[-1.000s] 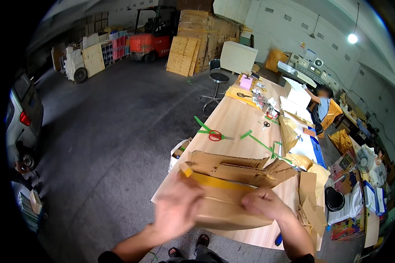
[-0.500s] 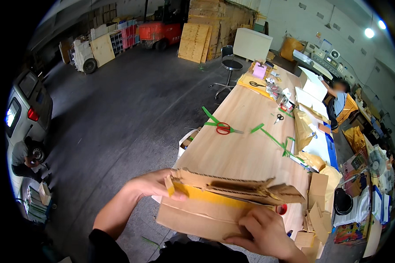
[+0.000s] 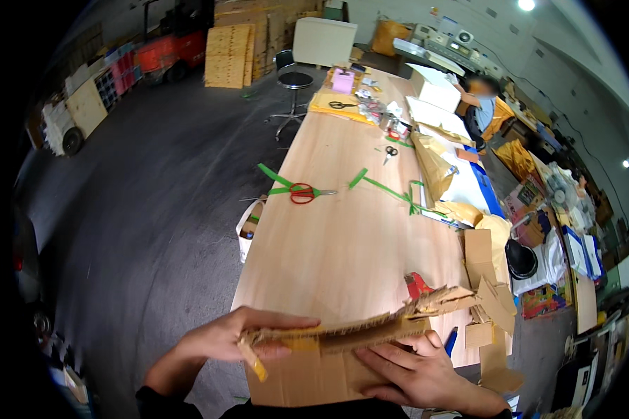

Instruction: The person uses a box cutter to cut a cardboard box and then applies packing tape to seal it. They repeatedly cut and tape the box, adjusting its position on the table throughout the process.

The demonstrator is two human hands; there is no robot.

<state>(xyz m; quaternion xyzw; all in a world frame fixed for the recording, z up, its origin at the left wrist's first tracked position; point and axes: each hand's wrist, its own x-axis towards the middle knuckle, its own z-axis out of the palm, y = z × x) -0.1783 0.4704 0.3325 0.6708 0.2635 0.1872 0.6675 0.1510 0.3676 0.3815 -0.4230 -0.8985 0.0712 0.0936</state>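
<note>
Close to my body, at the table's near end, I hold a folded piece of brown corrugated cardboard [image 3: 297, 380] with a ragged, torn upper edge. My left hand [image 3: 234, 339] is closed on its left end, the thumb along the top edge. A torn flap with yellow tape hangs beside these fingers. On the right part, my right hand [image 3: 416, 373] grips the cardboard with fingers bent over its face. A red tape dispenser [image 3: 418, 285] lies on the table just beyond the torn edge. A blue pen-like tool [image 3: 452, 341] lies to the right of my right hand.
On the wooden table [image 3: 328, 258] lie red-handled scissors [image 3: 302, 193], green strapping [image 3: 388, 190] and black-handled scissors [image 3: 390, 153]. Cardboard scraps [image 3: 493, 300] and paper packaging line its right edge. A person [image 3: 481, 108] sits at the far right. A stool [image 3: 293, 82] stands beyond the left edge.
The cardboard has tipped, so its yellow-taped face is mostly hidden and its torn edge shows more. My right hand has moved up along it. The whole view has turned to the right.
</note>
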